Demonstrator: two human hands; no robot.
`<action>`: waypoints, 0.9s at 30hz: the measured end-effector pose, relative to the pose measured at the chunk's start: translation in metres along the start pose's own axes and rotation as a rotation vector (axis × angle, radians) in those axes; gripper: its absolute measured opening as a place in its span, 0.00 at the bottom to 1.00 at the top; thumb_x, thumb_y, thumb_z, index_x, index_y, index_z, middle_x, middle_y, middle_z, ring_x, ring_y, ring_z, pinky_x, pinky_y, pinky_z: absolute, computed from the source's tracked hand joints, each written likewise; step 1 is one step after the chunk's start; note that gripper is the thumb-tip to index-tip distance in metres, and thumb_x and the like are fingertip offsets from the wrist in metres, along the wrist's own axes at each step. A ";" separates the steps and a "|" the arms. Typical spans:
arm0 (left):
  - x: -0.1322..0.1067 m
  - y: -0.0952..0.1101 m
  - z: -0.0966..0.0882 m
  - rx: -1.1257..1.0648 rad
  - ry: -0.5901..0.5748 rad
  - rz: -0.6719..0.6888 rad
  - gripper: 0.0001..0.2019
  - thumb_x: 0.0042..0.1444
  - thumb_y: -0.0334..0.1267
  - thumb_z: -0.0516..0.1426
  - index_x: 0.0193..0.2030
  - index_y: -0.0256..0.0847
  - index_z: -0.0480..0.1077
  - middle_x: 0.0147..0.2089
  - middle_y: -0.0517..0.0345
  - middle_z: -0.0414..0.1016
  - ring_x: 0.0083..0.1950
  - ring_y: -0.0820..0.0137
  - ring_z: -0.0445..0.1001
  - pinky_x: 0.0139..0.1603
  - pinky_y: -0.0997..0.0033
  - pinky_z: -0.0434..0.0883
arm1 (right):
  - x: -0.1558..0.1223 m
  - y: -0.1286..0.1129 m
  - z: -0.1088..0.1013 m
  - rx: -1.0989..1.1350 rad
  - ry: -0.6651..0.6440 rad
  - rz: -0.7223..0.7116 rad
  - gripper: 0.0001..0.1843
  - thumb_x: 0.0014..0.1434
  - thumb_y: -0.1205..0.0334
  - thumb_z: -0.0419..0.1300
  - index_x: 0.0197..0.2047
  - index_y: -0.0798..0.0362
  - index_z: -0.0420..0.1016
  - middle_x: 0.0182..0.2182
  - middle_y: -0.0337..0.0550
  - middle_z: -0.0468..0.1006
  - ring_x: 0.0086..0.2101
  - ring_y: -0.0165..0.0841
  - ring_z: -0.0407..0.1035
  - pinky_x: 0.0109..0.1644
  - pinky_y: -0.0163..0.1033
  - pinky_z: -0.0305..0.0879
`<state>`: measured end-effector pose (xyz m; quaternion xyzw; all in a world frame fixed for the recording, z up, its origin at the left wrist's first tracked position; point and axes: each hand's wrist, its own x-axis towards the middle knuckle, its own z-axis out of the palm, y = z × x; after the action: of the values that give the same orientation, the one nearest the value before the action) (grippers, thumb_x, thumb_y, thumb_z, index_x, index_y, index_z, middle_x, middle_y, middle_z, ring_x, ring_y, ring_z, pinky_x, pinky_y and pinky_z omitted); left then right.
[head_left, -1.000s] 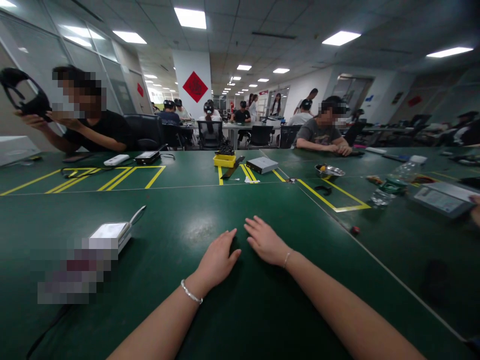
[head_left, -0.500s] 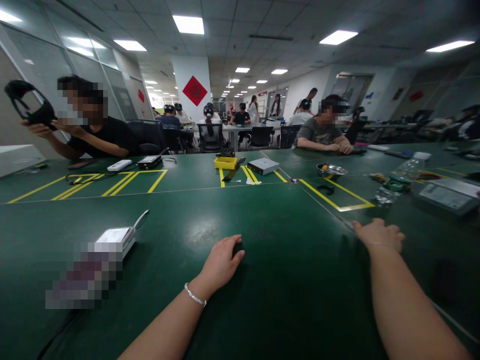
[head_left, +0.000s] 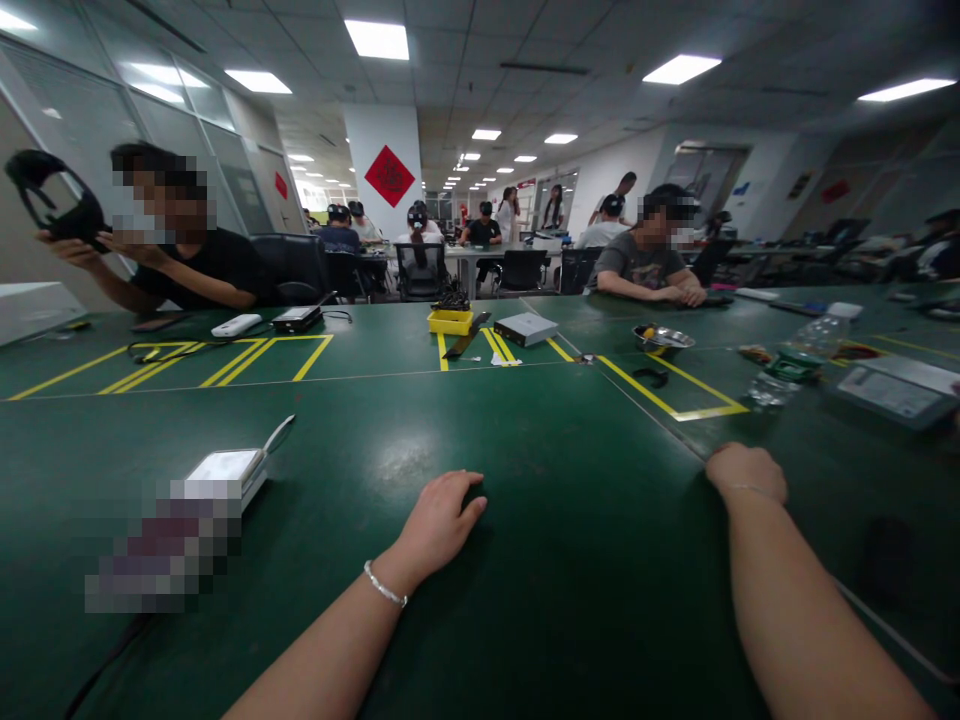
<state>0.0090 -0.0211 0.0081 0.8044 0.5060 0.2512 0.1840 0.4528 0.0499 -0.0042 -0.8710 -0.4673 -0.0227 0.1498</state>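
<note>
My left hand [head_left: 444, 520] rests on the green tabletop [head_left: 570, 540], fingers stretched forward and thumb apart, holding nothing. A silvery bracelet [head_left: 385, 585] circles that wrist. Farther right, my right hand [head_left: 746, 472] lies on the table by a seam, its fingers curled under into a loose fist. No object shows in or beside it, though its fingertips are hidden. A white-edged device [head_left: 225, 468] with a lit screen and a short white cable stands left of my left hand; its near part is blurred out.
Beyond my hands are a yellow tray [head_left: 450, 322], a grey box [head_left: 526, 329], a metal bowl [head_left: 663, 339] and yellow tape outlines. At right are a plastic bottle [head_left: 776, 385] and a flat grey case [head_left: 900, 388]. Two people sit across the table; one holds a black headset [head_left: 84, 212].
My right hand's fingers have gone from spread to curled in, and that hand has shifted slightly left. My left hand stays nearly where it was.
</note>
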 end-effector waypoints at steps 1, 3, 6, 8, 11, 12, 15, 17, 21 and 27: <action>0.000 0.001 -0.001 -0.004 -0.004 0.002 0.16 0.54 0.42 0.45 0.48 0.42 0.62 0.49 0.55 0.66 0.52 0.66 0.62 0.53 0.61 0.58 | -0.001 -0.001 -0.001 -0.005 -0.021 0.028 0.21 0.46 0.63 0.47 0.40 0.61 0.72 0.38 0.71 0.64 0.38 0.53 0.62 0.29 0.49 0.55; 0.000 0.002 -0.002 -0.010 -0.007 0.006 0.15 0.54 0.42 0.45 0.47 0.42 0.62 0.48 0.55 0.67 0.51 0.66 0.63 0.52 0.62 0.58 | -0.005 -0.005 -0.004 -0.026 -0.092 0.116 0.22 0.47 0.62 0.47 0.43 0.56 0.71 0.42 0.69 0.62 0.41 0.53 0.59 0.31 0.49 0.56; 0.001 0.003 -0.002 -0.015 -0.005 0.006 0.14 0.54 0.42 0.45 0.46 0.43 0.63 0.47 0.55 0.68 0.49 0.66 0.64 0.52 0.62 0.59 | -0.011 -0.013 -0.010 -0.030 -0.087 0.155 0.23 0.48 0.61 0.46 0.46 0.57 0.69 0.45 0.68 0.60 0.43 0.54 0.57 0.33 0.49 0.56; 0.001 0.003 -0.002 -0.013 0.000 0.004 0.14 0.54 0.41 0.46 0.45 0.43 0.64 0.46 0.56 0.69 0.49 0.66 0.64 0.51 0.62 0.59 | -0.014 -0.022 -0.016 -0.019 -0.034 0.148 0.23 0.49 0.60 0.45 0.47 0.57 0.68 0.44 0.67 0.61 0.43 0.53 0.58 0.34 0.48 0.56; 0.001 0.002 -0.001 -0.006 0.007 0.009 0.13 0.53 0.40 0.47 0.44 0.44 0.64 0.45 0.57 0.69 0.48 0.67 0.65 0.50 0.63 0.60 | -0.018 -0.048 -0.023 0.113 0.028 0.030 0.21 0.50 0.61 0.45 0.45 0.56 0.69 0.40 0.59 0.67 0.39 0.44 0.62 0.35 0.42 0.57; 0.001 0.002 -0.001 -0.005 0.006 0.013 0.13 0.53 0.40 0.48 0.44 0.44 0.64 0.45 0.57 0.69 0.48 0.67 0.65 0.50 0.63 0.60 | -0.021 -0.062 -0.025 0.194 0.021 -0.033 0.20 0.50 0.60 0.45 0.43 0.55 0.70 0.38 0.55 0.69 0.36 0.40 0.63 0.35 0.40 0.57; 0.000 0.004 0.000 0.000 0.019 0.016 0.13 0.51 0.39 0.50 0.45 0.44 0.62 0.44 0.57 0.69 0.46 0.67 0.66 0.48 0.64 0.62 | -0.048 -0.114 -0.027 0.470 -0.126 -0.267 0.17 0.50 0.57 0.47 0.40 0.53 0.71 0.30 0.44 0.71 0.29 0.32 0.63 0.31 0.35 0.57; -0.001 0.006 0.001 0.007 0.047 -0.002 0.16 0.50 0.40 0.51 0.47 0.44 0.60 0.42 0.57 0.70 0.45 0.67 0.67 0.46 0.64 0.63 | -0.082 -0.151 -0.023 0.623 -0.310 -0.449 0.16 0.50 0.56 0.49 0.39 0.53 0.69 0.26 0.39 0.70 0.25 0.28 0.61 0.29 0.33 0.57; -0.002 0.008 0.003 0.038 0.091 -0.033 0.19 0.48 0.43 0.54 0.47 0.43 0.57 0.38 0.57 0.70 0.40 0.66 0.69 0.42 0.65 0.65 | -0.169 -0.208 -0.006 0.832 -0.613 -0.717 0.15 0.50 0.61 0.51 0.43 0.53 0.64 0.24 0.36 0.67 0.24 0.25 0.61 0.28 0.31 0.58; -0.002 0.006 0.004 0.047 0.051 -0.052 0.09 0.53 0.36 0.47 0.41 0.41 0.61 0.37 0.54 0.71 0.38 0.68 0.70 0.37 0.69 0.65 | -0.203 -0.225 0.002 0.825 -0.693 -0.839 0.14 0.53 0.61 0.49 0.43 0.52 0.62 0.28 0.38 0.70 0.28 0.27 0.64 0.33 0.33 0.60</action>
<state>0.0148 -0.0252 0.0080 0.7884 0.5370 0.2548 0.1586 0.1543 0.0031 0.0114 -0.4450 -0.7567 0.3813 0.2900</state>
